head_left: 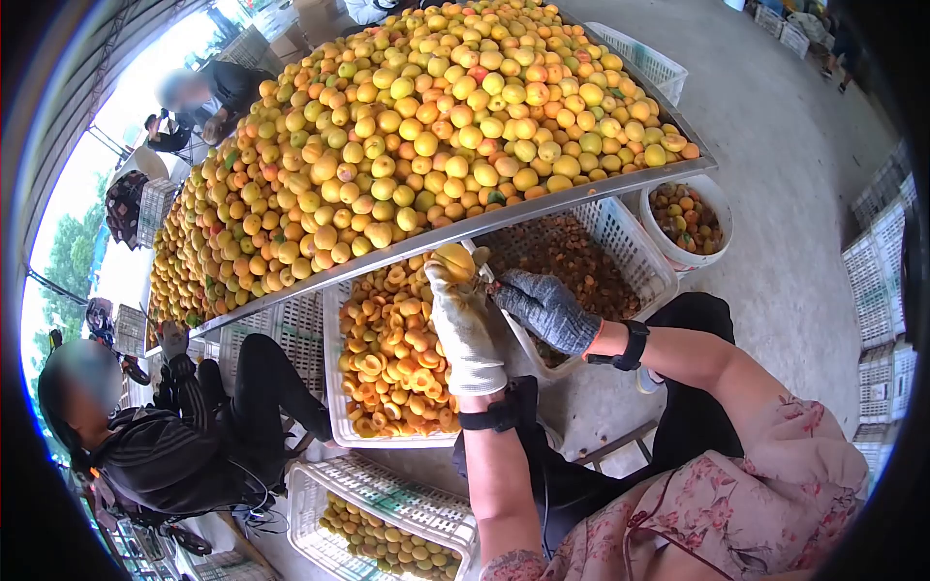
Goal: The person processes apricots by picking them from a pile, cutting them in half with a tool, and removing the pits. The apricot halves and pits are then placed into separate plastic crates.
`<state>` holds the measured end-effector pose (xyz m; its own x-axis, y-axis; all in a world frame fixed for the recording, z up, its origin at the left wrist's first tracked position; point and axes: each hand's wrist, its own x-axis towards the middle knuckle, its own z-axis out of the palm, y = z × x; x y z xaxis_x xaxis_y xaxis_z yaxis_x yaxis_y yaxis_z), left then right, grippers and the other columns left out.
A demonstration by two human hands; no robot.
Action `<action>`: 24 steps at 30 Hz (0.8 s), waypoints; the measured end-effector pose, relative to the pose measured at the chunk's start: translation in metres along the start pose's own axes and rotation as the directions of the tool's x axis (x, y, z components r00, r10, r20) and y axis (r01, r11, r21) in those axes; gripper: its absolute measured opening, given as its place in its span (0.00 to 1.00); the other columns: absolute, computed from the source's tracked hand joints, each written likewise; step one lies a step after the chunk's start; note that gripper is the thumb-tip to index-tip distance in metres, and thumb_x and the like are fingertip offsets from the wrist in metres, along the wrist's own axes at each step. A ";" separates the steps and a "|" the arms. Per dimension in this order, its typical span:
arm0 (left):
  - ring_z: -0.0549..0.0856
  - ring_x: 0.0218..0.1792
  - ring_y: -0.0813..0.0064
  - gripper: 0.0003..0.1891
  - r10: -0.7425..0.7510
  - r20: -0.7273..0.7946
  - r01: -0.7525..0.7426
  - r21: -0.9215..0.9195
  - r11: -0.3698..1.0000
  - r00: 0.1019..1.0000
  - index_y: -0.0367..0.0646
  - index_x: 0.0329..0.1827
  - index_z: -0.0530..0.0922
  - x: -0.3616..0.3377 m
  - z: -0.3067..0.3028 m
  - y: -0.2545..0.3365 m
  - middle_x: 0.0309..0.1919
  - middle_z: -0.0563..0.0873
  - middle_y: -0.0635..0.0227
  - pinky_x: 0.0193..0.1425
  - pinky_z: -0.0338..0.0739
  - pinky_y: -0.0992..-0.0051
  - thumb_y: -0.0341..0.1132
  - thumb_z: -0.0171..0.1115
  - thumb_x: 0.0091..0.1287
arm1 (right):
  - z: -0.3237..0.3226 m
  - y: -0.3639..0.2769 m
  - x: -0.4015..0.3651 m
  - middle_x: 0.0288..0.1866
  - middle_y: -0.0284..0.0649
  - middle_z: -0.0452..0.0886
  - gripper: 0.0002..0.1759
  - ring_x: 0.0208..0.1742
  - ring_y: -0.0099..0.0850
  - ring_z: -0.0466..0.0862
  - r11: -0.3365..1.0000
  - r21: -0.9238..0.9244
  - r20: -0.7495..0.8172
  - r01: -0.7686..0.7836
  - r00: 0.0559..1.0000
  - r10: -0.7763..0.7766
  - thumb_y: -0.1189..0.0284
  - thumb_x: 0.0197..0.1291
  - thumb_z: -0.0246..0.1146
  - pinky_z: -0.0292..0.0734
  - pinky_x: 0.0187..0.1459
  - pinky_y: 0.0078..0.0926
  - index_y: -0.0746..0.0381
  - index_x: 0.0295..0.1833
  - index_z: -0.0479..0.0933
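My left hand [463, 324], in a white knit glove, is closed around a yellow apricot [452, 260] just below the metal table edge. My right hand [549, 312], in a grey glove, is closed on a small metal tool [484, 268] whose tip is close to the apricot. I cannot make out the tool's exact kind or whether it touches the fruit. Under my left hand stands a white crate [335, 387] of halved, pitted apricots [392, 363]. Beneath my right hand, another white crate [651, 276] contains brown apricot pits [572, 257].
A large metal-edged table [542, 205] heaped with whole apricots [417, 126] spans the front. To the right stands a white bucket [676, 258] with fruit. A crate [315, 504] of apricots is below left. Co-workers [184, 436] sit at the left; stacked crates [877, 281] line the right.
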<state>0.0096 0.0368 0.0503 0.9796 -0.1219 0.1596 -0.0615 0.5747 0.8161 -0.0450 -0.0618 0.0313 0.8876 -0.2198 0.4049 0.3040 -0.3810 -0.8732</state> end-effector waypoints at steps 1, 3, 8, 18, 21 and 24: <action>0.80 0.48 0.74 0.22 -0.054 -0.044 0.052 -0.037 0.998 0.998 0.36 0.61 0.67 0.002 -0.002 -0.001 0.49 0.79 0.64 0.53 0.74 0.80 0.46 0.47 0.75 | -0.003 -0.001 0.001 0.35 0.52 0.83 0.14 0.37 0.49 0.82 1.000 -0.002 0.001 -0.002 1.000 0.002 0.66 0.64 0.61 0.76 0.37 0.38 0.67 0.44 0.80; 0.81 0.42 0.77 0.21 -0.163 -0.127 0.149 -0.111 0.983 0.978 0.39 0.53 0.75 0.005 -0.008 -0.003 0.44 0.81 0.66 0.46 0.76 0.80 0.49 0.50 0.73 | -0.006 -0.003 0.003 0.34 0.52 0.82 0.14 0.36 0.49 0.82 0.973 0.133 0.104 -0.190 0.979 0.177 0.65 0.64 0.61 0.75 0.36 0.39 0.67 0.43 0.79; 0.79 0.38 0.75 0.17 -0.147 -0.188 0.111 -0.186 0.976 0.971 0.35 0.51 0.74 0.002 -0.013 -0.006 0.41 0.81 0.65 0.44 0.77 0.76 0.43 0.52 0.73 | -0.004 0.001 0.005 0.34 0.53 0.82 0.15 0.37 0.50 0.81 0.997 0.024 0.096 -0.070 0.993 0.067 0.64 0.64 0.60 0.74 0.37 0.39 0.66 0.43 0.79; 0.79 0.45 0.78 0.21 -0.127 -0.003 0.126 0.124 0.984 0.992 0.36 0.61 0.71 -0.005 0.001 0.012 0.48 0.79 0.67 0.50 0.74 0.76 0.43 0.51 0.74 | -0.020 -0.005 0.017 0.26 0.34 0.78 0.13 0.26 0.18 0.72 0.837 0.394 0.202 -0.381 0.924 0.325 0.65 0.67 0.59 0.67 0.28 0.21 0.65 0.43 0.80; 0.78 0.43 0.82 0.19 -0.142 -0.055 0.145 0.044 0.988 0.988 0.37 0.61 0.71 -0.007 0.010 0.017 0.47 0.80 0.69 0.46 0.73 0.80 0.39 0.52 0.72 | -0.024 -0.019 0.021 0.26 0.23 0.75 0.10 0.26 0.10 0.70 0.790 0.389 0.252 -0.474 0.880 0.403 0.67 0.68 0.59 0.63 0.25 0.11 0.62 0.43 0.80; 0.79 0.41 0.82 0.19 -0.122 -0.050 0.124 0.046 0.991 0.991 0.37 0.61 0.72 -0.004 0.014 0.022 0.44 0.82 0.69 0.44 0.73 0.82 0.37 0.54 0.71 | -0.022 -0.014 0.020 0.23 0.28 0.75 0.12 0.25 0.14 0.70 0.827 0.361 0.228 -0.431 0.901 0.370 0.65 0.67 0.59 0.66 0.26 0.17 0.64 0.44 0.80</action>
<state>0.0015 0.0384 0.0756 0.9882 -0.1502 0.0306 0.0522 0.5174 0.8541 -0.0387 -0.0802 0.0581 0.9907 -0.1345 -0.0205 -0.0065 0.1036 -0.9946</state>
